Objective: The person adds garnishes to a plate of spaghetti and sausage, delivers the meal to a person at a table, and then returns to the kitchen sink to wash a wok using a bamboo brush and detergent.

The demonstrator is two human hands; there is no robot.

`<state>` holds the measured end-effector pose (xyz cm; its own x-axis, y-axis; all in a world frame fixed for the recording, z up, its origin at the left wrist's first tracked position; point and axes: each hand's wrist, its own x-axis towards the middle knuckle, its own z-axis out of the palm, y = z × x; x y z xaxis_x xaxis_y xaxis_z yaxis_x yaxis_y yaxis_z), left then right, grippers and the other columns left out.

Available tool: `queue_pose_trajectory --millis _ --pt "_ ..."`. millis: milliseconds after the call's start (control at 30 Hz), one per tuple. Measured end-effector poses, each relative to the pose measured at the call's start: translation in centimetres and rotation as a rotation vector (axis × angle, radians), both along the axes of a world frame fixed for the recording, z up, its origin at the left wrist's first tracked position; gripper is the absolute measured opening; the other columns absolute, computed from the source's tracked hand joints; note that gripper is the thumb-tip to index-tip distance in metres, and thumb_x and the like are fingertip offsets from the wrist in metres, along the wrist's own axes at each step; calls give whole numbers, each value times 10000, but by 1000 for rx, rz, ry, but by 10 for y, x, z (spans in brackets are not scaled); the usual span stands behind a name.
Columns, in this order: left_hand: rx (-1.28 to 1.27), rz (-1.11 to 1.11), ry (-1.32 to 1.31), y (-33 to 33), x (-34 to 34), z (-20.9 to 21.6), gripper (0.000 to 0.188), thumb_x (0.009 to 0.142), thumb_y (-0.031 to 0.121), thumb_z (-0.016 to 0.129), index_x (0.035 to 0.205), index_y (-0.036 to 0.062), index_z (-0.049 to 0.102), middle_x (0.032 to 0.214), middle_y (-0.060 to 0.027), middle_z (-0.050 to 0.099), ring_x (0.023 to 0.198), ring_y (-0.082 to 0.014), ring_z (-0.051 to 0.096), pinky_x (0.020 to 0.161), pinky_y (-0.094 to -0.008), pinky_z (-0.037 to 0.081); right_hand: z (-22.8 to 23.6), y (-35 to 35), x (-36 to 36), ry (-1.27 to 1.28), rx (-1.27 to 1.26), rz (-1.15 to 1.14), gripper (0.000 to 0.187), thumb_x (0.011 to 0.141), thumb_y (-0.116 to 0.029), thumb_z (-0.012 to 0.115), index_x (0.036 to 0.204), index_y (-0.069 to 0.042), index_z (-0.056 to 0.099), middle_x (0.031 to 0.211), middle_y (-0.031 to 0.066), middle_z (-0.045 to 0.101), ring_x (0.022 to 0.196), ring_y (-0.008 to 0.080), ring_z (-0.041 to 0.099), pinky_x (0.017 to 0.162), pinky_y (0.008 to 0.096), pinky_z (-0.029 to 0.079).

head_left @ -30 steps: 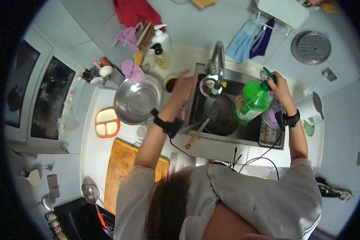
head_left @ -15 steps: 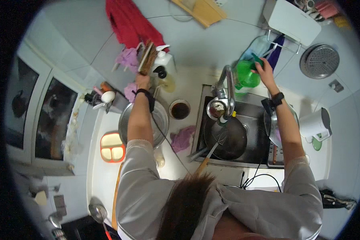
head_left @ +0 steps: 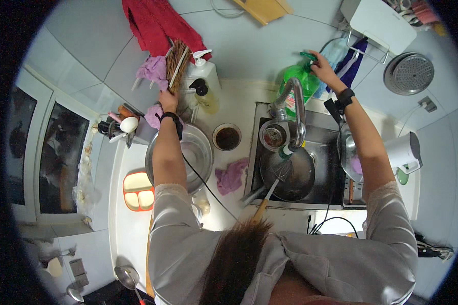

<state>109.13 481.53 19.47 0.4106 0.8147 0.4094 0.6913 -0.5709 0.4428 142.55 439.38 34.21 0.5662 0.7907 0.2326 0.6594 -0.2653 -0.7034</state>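
My left hand (head_left: pixel 169 100) is closed at the lower end of a straw scrubbing brush (head_left: pixel 177 65), whose bristles point up by the wall. A white rack with a purple cloth (head_left: pixel 154 71) hangs beside it. My right hand (head_left: pixel 320 67) is closed at the green pump top of a large green detergent bottle (head_left: pixel 297 76), standing behind the tap (head_left: pixel 299 109). Its fingers partly hide the top. Below the tap, the sink (head_left: pixel 328 175) holds a wok (head_left: pixel 301 182), a whisk-like wire tool (head_left: pixel 282 173) with a wooden handle across it, and a small metal bowl (head_left: pixel 274 136).
A large metal basin (head_left: pixel 201 152) stands under my left forearm, near a bowl of dark liquid (head_left: pixel 227 137) and a purple rag (head_left: pixel 232 176). Two pump bottles (head_left: pixel 204 71) stand by the wall. A pan lid (head_left: pixel 347 152) and a white kettle (head_left: pixel 404 152) are at the right.
The green bottle has shifted left behind the tap with my right hand. My left hand and the brush have moved slightly up and left. The view has shifted a little too.
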Motion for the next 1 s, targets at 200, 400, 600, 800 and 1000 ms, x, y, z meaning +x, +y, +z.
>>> queue_pose_trajectory --millis 200,400,600,800,1000 --pt "-427 -438 -573 -30 8 32 345 672 90 642 967 -3 489 917 -109 546 803 -229 514 722 -327 404 -5 -40 2 31 54 -360 619 725 -70 530 1267 -49 231 987 237 483 854 288 510 749 321 422" --pt "-703 -399 -732 -35 -27 62 415 654 43 628 1023 -12 445 900 -96 552 764 -188 519 697 -288 410 39 -56 -59 166 189 -209 590 754 -113 555 1264 -89 260 1104 204 415 882 205 487 755 294 417" --pt "-842 -385 -829 -27 -39 60 356 638 40 637 949 -28 478 900 -118 551 727 -173 540 620 -281 434 47 -82 -103 139 253 -98 496 784 -78 516 1234 -97 308 1112 150 407 899 172 470 769 281 403" --pt "-867 -413 -1077 -69 -16 90 365 689 75 658 982 -51 483 949 -106 547 794 -164 540 670 -264 431 55 -117 -127 82 191 -146 458 787 -58 505 1212 -89 334 1102 111 423 942 183 471 791 284 397" --pt "-1050 -292 -1330 -69 -10 93 342 728 68 631 1027 -7 484 936 -104 551 842 -171 539 722 -270 431 82 -131 -186 68 365 -136 323 786 2 458 1105 -50 439 1095 71 448 996 166 450 826 273 381"
